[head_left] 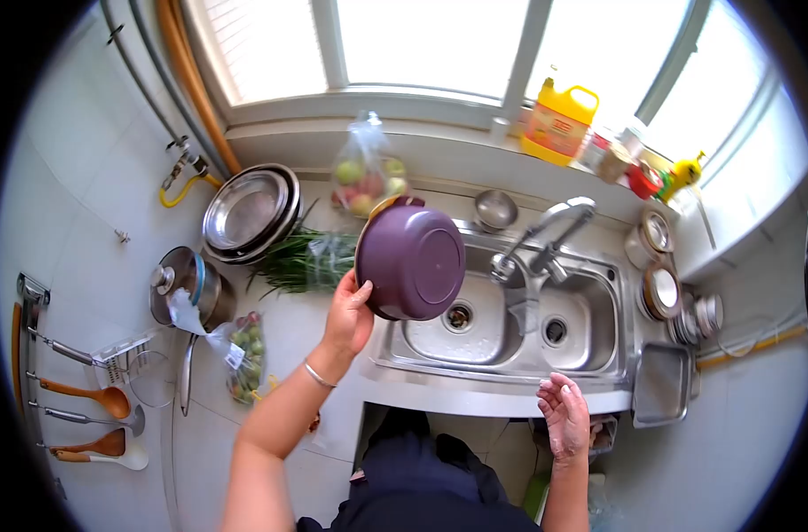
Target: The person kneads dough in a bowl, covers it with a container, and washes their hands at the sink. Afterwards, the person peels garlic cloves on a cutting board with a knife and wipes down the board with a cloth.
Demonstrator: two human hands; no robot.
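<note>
A bright kitchen: beneath a window (426, 40) we find a white counter (211, 439), into which a steel double sink (529, 355) is set. Green stalks (293, 262) lie on the counter to the left, with a bag of fruit (368, 182) beyond them. At the centre we see a purple pot (417, 263), raised in front of the sink's left side and tipped so that its base shows to us. As far as we can judge, the lifting and tilting are done, and the pot rests on no surface yet; its interior (turned away from our viewpoint) is hidden, so we cannot tell whether it is empty or clean.

With respect to the fingers, we observe that the left hand (349, 317) grips the pot at its lower left edge, the thumb lying against the outer wall and the other fingers largely out of our sight. The pot thus lies just beyond and to the right of this hand, touching it. The right hand (564, 414) holds nothing; its fingers are loosely curled, near the sink's front edge and well apart from the pot.
</note>
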